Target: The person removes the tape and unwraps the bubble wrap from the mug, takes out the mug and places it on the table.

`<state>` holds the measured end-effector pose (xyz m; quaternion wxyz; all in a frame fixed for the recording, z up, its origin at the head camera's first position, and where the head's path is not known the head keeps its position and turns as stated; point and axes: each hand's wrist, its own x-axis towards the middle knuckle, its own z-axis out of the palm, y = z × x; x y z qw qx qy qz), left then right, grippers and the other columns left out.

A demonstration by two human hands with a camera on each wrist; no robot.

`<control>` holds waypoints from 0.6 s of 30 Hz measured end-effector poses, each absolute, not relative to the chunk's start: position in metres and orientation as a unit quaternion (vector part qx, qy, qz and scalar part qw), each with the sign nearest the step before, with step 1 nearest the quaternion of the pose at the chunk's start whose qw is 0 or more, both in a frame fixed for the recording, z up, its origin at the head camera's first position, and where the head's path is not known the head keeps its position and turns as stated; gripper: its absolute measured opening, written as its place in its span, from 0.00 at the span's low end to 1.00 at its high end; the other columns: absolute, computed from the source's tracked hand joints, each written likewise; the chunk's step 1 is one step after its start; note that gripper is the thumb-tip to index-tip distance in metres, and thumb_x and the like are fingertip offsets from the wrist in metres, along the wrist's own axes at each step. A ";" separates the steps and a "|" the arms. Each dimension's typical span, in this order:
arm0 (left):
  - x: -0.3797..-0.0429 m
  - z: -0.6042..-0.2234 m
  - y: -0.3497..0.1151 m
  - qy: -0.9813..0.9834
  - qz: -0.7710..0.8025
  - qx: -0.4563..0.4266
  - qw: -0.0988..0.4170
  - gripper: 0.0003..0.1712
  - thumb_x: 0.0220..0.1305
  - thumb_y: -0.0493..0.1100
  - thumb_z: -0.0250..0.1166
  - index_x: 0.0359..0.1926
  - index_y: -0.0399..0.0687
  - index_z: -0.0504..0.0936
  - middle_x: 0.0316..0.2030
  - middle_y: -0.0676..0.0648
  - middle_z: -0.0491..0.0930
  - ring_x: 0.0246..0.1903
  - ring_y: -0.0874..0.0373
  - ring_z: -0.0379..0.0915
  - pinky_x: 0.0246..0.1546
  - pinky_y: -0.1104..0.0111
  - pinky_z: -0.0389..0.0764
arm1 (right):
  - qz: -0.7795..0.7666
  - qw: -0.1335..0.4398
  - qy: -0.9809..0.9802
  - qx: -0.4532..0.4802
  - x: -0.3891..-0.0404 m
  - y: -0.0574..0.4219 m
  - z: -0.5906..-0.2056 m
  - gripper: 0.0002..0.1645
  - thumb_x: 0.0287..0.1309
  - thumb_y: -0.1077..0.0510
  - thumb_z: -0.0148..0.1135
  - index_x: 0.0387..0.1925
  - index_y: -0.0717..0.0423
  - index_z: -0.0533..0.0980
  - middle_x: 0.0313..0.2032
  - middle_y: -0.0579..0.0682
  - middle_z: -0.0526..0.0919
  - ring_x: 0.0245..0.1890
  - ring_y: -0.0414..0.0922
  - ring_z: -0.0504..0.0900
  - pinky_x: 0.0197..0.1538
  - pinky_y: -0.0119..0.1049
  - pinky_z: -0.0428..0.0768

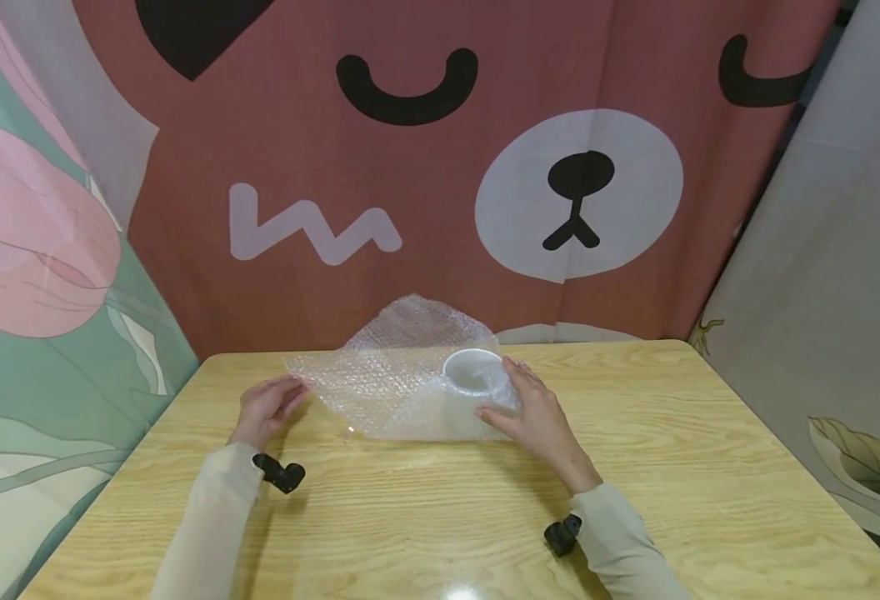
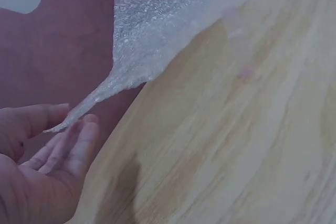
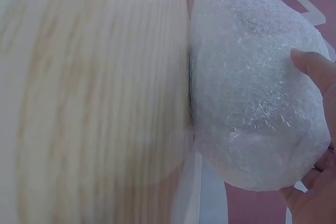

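A white round cup-like vessel [image 1: 472, 372] stands upright on the table with its rim showing; what it is exactly I cannot tell. Clear bubble wrap [image 1: 380, 387] goes round its side, and a loose sheet spreads out to the left and back. My right hand [image 1: 541, 417] holds the wrapped vessel from the right, thumb in front and fingers behind. In the right wrist view, the bubble wrap [image 3: 252, 82] covers the vessel's whole visible side. My left hand [image 1: 266, 407] pinches the wrap's left corner, drawn to a thin twisted tip [image 2: 79, 109] between thumb and fingers.
The light wood table [image 1: 425, 500] ends just behind the wrap. Behind it hangs a reddish-brown curtain [image 1: 425, 183] with a printed animal face. Small black cameras sit at the left wrist [image 1: 281, 474] and right wrist [image 1: 562, 535].
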<state>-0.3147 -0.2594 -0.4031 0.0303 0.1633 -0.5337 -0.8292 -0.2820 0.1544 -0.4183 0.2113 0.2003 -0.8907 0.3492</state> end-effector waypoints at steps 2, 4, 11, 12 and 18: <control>-0.316 -0.405 -0.260 -0.551 -0.813 0.176 0.066 0.09 0.65 0.27 0.59 0.46 0.34 0.76 0.26 0.49 0.83 0.30 0.61 0.82 0.42 0.69 0.80 | 0.346 0.206 -0.893 0.200 -0.282 0.155 -0.418 0.56 0.47 0.41 0.75 0.70 0.63 0.61 0.66 0.63 0.66 0.68 0.59 0.60 0.64 0.59 0.62; -0.317 -0.407 -0.260 -0.567 -0.795 0.187 0.102 0.13 0.65 0.29 0.60 0.50 0.34 0.74 0.26 0.52 0.83 0.29 0.63 0.82 0.41 0.70 0.81 | 0.343 0.199 -0.896 0.201 -0.282 0.155 -0.417 0.56 0.47 0.41 0.75 0.70 0.62 0.61 0.66 0.63 0.66 0.68 0.58 0.59 0.64 0.58 0.62; -0.318 -0.409 -0.257 -0.592 -0.767 0.170 0.181 0.19 0.63 0.28 0.62 0.55 0.26 0.74 0.27 0.52 0.82 0.32 0.64 0.82 0.45 0.67 0.79 | 0.331 0.167 -0.901 0.225 -0.282 0.160 -0.411 0.53 0.51 0.47 0.72 0.71 0.64 0.58 0.68 0.62 0.62 0.69 0.60 0.56 0.67 0.57 0.57; -0.317 -0.408 -0.255 -0.594 -0.764 0.166 0.187 0.18 0.63 0.28 0.62 0.54 0.26 0.75 0.27 0.52 0.83 0.32 0.63 0.82 0.45 0.67 0.80 | 0.328 0.162 -0.902 0.227 -0.282 0.161 -0.410 0.52 0.51 0.48 0.72 0.71 0.64 0.58 0.69 0.62 0.61 0.70 0.60 0.55 0.67 0.58 0.57; -0.318 -0.401 -0.243 -0.613 -0.755 0.141 0.186 0.16 0.61 0.28 0.64 0.50 0.29 0.77 0.30 0.49 0.84 0.32 0.62 0.82 0.43 0.66 0.81 | 0.311 0.146 -0.908 0.240 -0.284 0.165 -0.405 0.50 0.52 0.50 0.68 0.71 0.65 0.57 0.69 0.61 0.60 0.70 0.60 0.54 0.65 0.62 0.56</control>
